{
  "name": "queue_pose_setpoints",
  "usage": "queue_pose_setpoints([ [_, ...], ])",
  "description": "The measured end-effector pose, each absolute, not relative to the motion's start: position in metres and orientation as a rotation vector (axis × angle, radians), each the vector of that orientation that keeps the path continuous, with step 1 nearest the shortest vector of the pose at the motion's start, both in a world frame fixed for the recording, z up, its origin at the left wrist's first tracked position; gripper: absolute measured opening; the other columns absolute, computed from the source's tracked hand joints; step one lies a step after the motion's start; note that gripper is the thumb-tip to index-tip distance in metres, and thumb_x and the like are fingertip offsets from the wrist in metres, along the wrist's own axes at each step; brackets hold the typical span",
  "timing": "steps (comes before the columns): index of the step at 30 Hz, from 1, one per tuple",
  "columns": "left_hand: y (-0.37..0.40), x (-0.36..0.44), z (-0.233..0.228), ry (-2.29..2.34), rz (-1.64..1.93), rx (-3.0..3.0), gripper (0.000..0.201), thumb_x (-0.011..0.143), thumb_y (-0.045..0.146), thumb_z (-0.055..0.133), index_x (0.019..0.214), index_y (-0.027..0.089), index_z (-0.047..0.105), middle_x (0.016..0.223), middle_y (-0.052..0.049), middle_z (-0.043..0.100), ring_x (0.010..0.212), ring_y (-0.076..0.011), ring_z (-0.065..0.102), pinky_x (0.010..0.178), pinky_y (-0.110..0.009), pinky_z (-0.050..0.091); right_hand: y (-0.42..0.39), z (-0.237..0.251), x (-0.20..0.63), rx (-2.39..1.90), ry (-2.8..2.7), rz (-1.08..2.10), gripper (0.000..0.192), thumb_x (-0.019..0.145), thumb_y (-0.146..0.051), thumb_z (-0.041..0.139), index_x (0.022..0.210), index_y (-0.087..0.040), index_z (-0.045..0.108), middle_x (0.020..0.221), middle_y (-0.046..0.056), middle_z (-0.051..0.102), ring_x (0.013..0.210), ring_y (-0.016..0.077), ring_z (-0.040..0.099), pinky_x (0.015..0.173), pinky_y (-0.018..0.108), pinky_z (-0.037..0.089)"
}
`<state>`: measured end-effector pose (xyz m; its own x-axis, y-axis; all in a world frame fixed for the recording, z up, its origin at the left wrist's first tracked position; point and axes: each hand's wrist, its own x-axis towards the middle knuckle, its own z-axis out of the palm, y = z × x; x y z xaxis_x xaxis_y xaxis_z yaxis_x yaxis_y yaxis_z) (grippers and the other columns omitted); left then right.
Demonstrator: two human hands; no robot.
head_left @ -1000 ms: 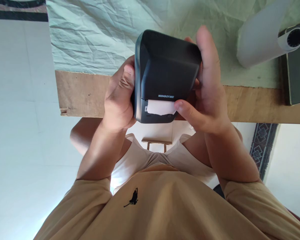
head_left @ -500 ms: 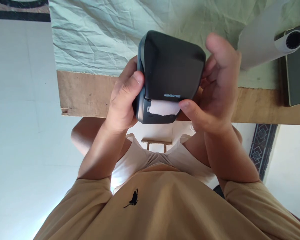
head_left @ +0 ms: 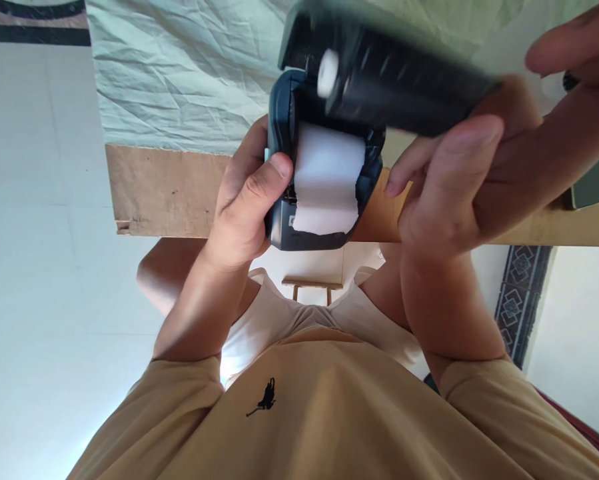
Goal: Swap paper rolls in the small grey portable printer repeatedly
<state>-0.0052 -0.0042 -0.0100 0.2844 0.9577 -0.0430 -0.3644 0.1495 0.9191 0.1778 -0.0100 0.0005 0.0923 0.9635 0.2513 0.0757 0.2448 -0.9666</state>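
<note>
Printer (head_left: 282,223) held in left hand (head_left: 246,207) over desk (head_left: 172,193) edge, already opened, not yet closed, with paper (head_left: 329,173) in place inside, blurred lid (head_left: 394,83) raised, and right hand (head_left: 444,200) loosely curled near the lid, its grip unclear.

The label printer (head_left: 281,227), black with a blue-grey sheen along its side, was held in the left hand (head_left: 244,207), its hollow facing up. Its lid (head_left: 399,77) stood raised and tilted, blurred, showing a dark ribbed underside and a white round piece (head_left: 328,73) at one corner. In the open hollow lay a white paper roll (head_left: 329,160), its ragged end draped over the front panel (head_left: 314,241)
</note>
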Motion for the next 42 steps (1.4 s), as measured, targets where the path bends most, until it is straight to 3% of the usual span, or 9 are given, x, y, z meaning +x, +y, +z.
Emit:
queue_pose_setpoints([
  [4,-0.004,-0.004,-0.010,0.786,1.123,0.975,0.048,0.081,0.061,0.071,0.115,0.028,0.071,0.109,-0.007,0.071,0.122,-0.0317,0.063,0.083,-0.037,0.050,0.004,0.000,0.170,-0.888,-1.259,0.396,0.013,0.095,-0.033,0.054,0.108,-0.035,0.055,0.095,-0.001,0.048,0.107,0.0143,0.066,0.052,0.018,0.039],
  [10,-0.007,-0.007,-0.003,0.822,1.062,1.005,0.039,0.090,0.050,0.070,0.123,0.031,0.070,0.109,-0.006,0.072,0.125,-0.0311,0.061,0.096,-0.040,0.050,-0.007,0.008,0.174,-1.169,-1.647,0.234,0.005,0.094,-0.026,0.059,0.089,-0.025,0.058,0.083,-0.005,0.067,0.057,0.0071,0.052,0.058,0.029,0.044],
  [14,-0.007,-0.008,-0.002,0.852,1.037,1.051,0.049,0.090,0.055,0.068,0.129,0.025,0.067,0.115,-0.009,0.070,0.123,-0.0331,0.060,0.090,-0.039,0.050,-0.008,0.027,0.179,-1.446,-2.038,0.234,0.007,0.087,-0.028,0.063,0.093,-0.027,0.068,0.081,-0.005,0.071,0.060,0.0106,0.052,0.059,0.031,0.038],
  [20,-0.007,-0.008,0.002,0.886,0.980,1.148,0.054,0.089,0.060,0.067,0.126,0.020,0.067,0.120,-0.009,0.067,0.130,-0.0367,0.059,0.108,-0.047,0.047,-0.004,0.054,0.180,-1.690,-2.315,0.486,0.035,0.085,-0.029,0.060,0.120,-0.033,0.064,0.111,-0.005,0.075,0.082,0.0186,0.067,0.073,0.035,0.048],
  [26,-0.008,-0.006,-0.001,0.855,1.078,1.098,0.054,0.091,0.055,0.066,0.132,0.019,0.062,0.131,-0.007,0.066,0.135,-0.0315,0.056,0.116,-0.041,0.044,-0.009,0.049,0.196,-1.373,-2.028,0.750,0.039,0.080,-0.031,0.073,0.118,-0.032,0.068,0.110,-0.003,0.074,0.073,0.0114,0.064,0.057,0.028,0.047],
  [30,0.002,-0.007,-0.024,0.645,1.179,1.193,0.054,0.088,0.066,0.065,0.121,0.024,0.067,0.111,-0.004,0.073,0.126,-0.0319,0.064,0.096,-0.037,0.055,-0.007,0.041,0.205,-1.136,-1.513,0.919,0.032,0.088,-0.054,0.063,0.108,-0.029,0.070,0.102,0.000,0.068,0.090,0.0149,0.066,0.062,0.029,0.052],
  [33,0.001,-0.005,-0.027,0.662,1.219,1.083,0.048,0.093,0.057,0.063,0.126,0.022,0.065,0.119,-0.009,0.072,0.134,-0.0321,0.060,0.099,-0.039,0.056,0.002,0.033,0.206,-1.106,-1.150,0.907,0.046,0.096,-0.065,0.033,0.080,-0.030,0.060,0.077,0.004,0.055,0.079,0.0161,0.066,0.039,0.027,0.034],
  [37,-0.009,0.002,-0.006,0.709,1.193,0.992,0.035,0.098,0.047,0.061,0.125,0.026,0.065,0.122,-0.005,0.071,0.137,-0.0262,0.056,0.107,-0.039,0.052,0.009,0.011,0.208,-1.112,-1.051,0.948,0.016,0.076,-0.032,0.066,0.089,-0.025,0.060,0.069,-0.006,0.055,0.041,0.0053,0.037,0.029,0.025,0.022],
  [42,-0.008,0.017,0.010,0.648,1.261,0.944,0.047,0.095,0.063,0.056,0.130,0.033,0.061,0.115,-0.003,0.073,0.135,-0.0265,0.057,0.105,-0.041,0.052,0.006,-0.008,0.219,-1.350,-1.379,0.689,0.014,0.085,-0.031,0.068,0.089,-0.025,0.056,0.071,-0.005,0.053,0.050,0.0087,0.050,0.044,0.028,0.043],
])
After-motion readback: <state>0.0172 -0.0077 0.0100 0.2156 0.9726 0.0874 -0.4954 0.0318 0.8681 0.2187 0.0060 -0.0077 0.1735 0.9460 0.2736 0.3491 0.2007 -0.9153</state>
